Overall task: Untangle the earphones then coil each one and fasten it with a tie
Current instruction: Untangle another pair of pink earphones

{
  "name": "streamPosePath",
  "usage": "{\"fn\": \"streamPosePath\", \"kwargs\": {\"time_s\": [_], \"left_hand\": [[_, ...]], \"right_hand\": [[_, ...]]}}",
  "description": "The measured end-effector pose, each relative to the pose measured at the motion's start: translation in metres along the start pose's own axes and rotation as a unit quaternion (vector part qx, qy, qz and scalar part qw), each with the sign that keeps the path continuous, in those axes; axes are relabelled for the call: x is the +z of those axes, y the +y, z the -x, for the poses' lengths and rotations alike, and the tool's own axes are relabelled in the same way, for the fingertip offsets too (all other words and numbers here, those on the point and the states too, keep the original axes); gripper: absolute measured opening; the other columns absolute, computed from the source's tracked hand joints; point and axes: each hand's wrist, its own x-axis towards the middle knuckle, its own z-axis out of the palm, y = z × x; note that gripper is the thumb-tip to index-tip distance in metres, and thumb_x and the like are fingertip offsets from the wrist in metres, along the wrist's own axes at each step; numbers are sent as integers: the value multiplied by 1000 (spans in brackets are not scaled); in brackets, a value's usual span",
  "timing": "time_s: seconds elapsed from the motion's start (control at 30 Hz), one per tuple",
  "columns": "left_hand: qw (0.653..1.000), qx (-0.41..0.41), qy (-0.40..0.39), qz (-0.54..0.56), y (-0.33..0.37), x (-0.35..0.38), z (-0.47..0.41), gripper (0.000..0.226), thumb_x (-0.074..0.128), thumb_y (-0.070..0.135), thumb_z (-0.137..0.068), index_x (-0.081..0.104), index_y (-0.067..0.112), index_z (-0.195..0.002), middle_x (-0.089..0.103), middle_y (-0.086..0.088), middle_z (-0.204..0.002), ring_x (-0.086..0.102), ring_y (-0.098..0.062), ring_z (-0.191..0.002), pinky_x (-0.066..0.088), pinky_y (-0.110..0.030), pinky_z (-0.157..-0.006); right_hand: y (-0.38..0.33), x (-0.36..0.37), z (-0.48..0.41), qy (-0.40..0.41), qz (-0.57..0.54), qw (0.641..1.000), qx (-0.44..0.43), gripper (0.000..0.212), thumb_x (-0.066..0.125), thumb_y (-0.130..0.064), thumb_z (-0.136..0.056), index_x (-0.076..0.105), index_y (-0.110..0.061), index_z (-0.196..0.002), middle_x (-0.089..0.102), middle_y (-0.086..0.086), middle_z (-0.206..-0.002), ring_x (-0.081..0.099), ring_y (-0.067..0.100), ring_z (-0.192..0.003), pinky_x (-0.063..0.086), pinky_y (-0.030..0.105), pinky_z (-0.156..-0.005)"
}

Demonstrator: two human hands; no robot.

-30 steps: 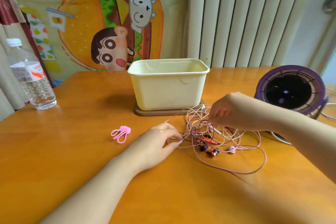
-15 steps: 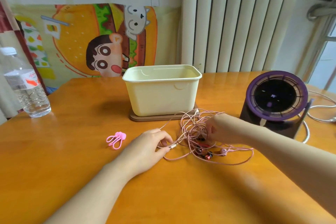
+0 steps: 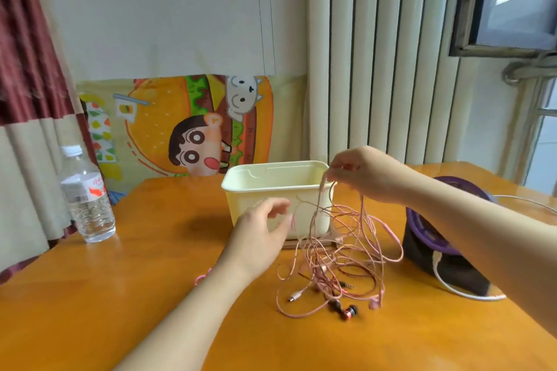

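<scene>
A tangle of pink earphone cables (image 3: 340,250) hangs from my right hand (image 3: 364,173) down to the orange table (image 3: 120,295). That hand is raised in front of the cream box and pinches several strands at its fingertips. The lower loops, a red earbud (image 3: 348,312), a pink earbud (image 3: 374,304) and a plug (image 3: 294,298) lie on the table. My left hand (image 3: 262,230) hovers just left of the hanging strands, fingers loosely spread and blurred, holding nothing. The pink ties (image 3: 200,278) peek out from behind my left forearm.
A cream plastic box (image 3: 256,187) stands on a brown base behind the tangle. A purple-rimmed fan (image 3: 437,238) with a white cable (image 3: 458,289) sits at the right. A water bottle (image 3: 86,199) stands at the far left by the curtain.
My right hand has lifted from the table with strands of the tangle, stretching the cables upward. My left hand let go of the cable end and rose toward the box.
</scene>
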Motion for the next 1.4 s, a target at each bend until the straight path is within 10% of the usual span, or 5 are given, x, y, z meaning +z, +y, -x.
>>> {"fn": "streamPosePath", "kwargs": {"time_s": [0.2,0.37,0.73,0.9,1.4], "left_hand": [[995,-2,-23,98,75,-20,-45,34,51,19,-95,51,27,-127,59,17,-113,52,0,-108,37,-4,-83],[995,-37,-4,92,96,-30,-69,18,41,18,-99,59,20,-98,56,5,-71,56,3,-57,45,-10,-66],[840,-184,164,484,117,-106,-93,43,30,34,-102,53,13,-73,33,9,-38,19,-4,-28,19,-16,-37],[836,-147,121,515,128,-143,-87,54,24,48,-100,61,10,-88,67,-4,-68,24,-6,-33,31,-16,-41],[925,-17,-5,381,168,-145,-83,67,9,63,-94,63,27,-112,43,-4,-145,60,-22,-106,44,-41,-93]], "right_hand": [[-24,-30,-11,64,-125,990,-27,26,57,-27,-92,68,-4,-96,67,9,-74,64,16,-64,53,35,-67],[-29,-59,-11,97,-202,974,-46,17,61,-21,-90,68,-6,-93,58,5,-69,53,9,-59,53,28,-62],[37,-47,-13,94,-196,959,183,22,54,-21,-95,69,-6,-89,63,3,-66,48,9,-50,35,17,-44],[43,-44,-9,-5,-352,890,290,30,46,-23,-99,65,0,-94,67,10,-73,62,18,-52,37,19,-39],[6,-95,-25,175,-212,957,90,38,39,-24,-101,68,-2,-91,69,10,-92,64,19,-74,51,27,-63]]}}
